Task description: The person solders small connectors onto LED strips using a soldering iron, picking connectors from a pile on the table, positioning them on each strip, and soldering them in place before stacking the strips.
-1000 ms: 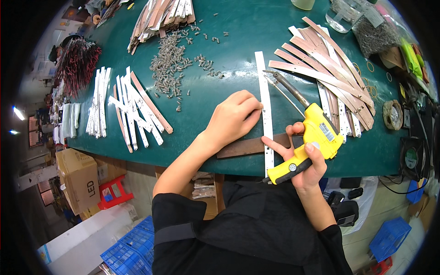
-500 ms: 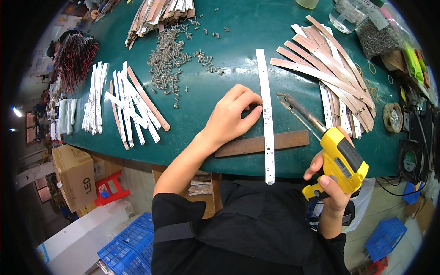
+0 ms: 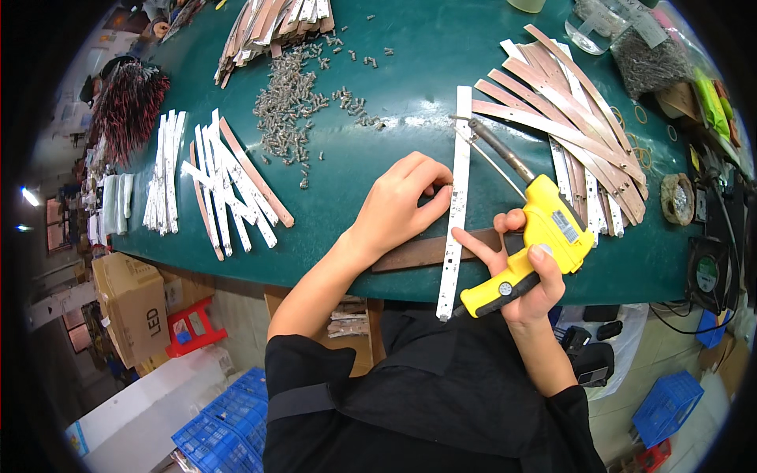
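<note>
A narrow white circuit-board strip (image 3: 460, 169) lies tilted across a brown bar (image 3: 414, 254) near the table's front edge. At the strip's left edge, my left hand (image 3: 400, 201) is closed in a pinch; whatever sits between the fingertips is hidden. My right hand (image 3: 530, 288) grips a yellow soldering gun (image 3: 552, 225) by its handle. Its index finger stretches out to the strip's right edge, below the left fingertips. The gun's metal tip points up and left, over the strip's upper part.
Small metal parts (image 3: 288, 102) lie heaped beyond my left hand. Loose strips (image 3: 229, 177) rest at left, with more strips (image 3: 568, 118) piled at right and another pile (image 3: 272, 27) at the back. A bag of small parts (image 3: 650, 59) and a round pot (image 3: 676, 199) stand far right.
My right hand has moved left with the soldering gun, bringing its tip over the strip and its finger to it. The strip has turned, its top now farther right. The left hand stays put.
</note>
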Demonstrator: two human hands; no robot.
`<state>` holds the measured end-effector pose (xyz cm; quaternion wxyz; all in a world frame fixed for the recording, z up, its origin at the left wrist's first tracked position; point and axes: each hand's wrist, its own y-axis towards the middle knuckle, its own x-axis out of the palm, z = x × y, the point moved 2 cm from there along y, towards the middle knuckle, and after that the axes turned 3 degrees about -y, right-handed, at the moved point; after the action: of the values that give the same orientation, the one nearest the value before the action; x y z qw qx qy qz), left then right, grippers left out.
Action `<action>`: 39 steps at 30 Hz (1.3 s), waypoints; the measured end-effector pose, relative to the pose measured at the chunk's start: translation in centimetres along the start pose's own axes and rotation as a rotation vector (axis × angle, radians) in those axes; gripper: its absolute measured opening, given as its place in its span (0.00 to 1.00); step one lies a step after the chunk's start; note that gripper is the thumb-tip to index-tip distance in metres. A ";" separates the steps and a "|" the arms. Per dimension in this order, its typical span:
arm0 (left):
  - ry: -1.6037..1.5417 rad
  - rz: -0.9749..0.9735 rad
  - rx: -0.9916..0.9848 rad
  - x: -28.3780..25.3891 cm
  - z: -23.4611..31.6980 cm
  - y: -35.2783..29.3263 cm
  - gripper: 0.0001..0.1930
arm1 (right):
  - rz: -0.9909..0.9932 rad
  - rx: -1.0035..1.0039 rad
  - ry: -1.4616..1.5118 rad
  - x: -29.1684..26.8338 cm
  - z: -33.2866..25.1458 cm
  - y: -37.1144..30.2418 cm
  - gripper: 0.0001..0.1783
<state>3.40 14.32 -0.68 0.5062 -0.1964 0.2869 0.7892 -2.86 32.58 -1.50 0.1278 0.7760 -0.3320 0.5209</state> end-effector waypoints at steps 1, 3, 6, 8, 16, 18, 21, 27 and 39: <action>0.000 0.001 -0.004 0.0 0.0 -0.1 0.06 | -0.015 -0.022 -0.030 -0.1 -0.1 0.0 0.34; -0.104 0.009 -0.063 -0.1 0.0 0.0 0.06 | -0.030 -0.047 -0.061 -0.2 -0.1 0.0 0.34; -0.169 -0.032 -0.175 -0.6 -0.3 0.0 0.05 | -0.016 -0.058 -0.077 -0.3 -0.2 0.0 0.34; -0.226 -0.053 -0.227 -0.7 -0.3 0.0 0.05 | -0.018 -0.062 -0.056 -0.3 -0.2 0.1 0.33; -0.823 -0.136 -0.488 -0.5 -1.8 0.2 0.08 | -0.008 -0.055 -0.052 -0.5 -0.3 0.1 0.34; -0.861 -0.148 -0.497 -0.4 -1.8 0.2 0.07 | -0.005 -0.058 -0.055 -0.6 -0.2 0.1 0.34; -0.656 -0.111 -0.457 0.0 -1.4 0.1 0.07 | -0.019 -0.060 -0.033 -0.7 -0.1 0.1 0.33; -0.873 -0.124 -0.543 -0.4 -1.5 0.2 0.08 | -0.179 -0.091 -0.075 -0.2 -1.4 -0.2 0.34; -0.234 -0.112 -0.229 -0.2 0.6 -0.2 0.06 | -0.068 -0.145 -0.057 -0.5 0.2 1.0 0.34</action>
<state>3.63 14.64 -0.13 0.5537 -0.1752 0.1231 0.8047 -3.48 31.92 -2.20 0.1921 0.7900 -0.3458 0.4685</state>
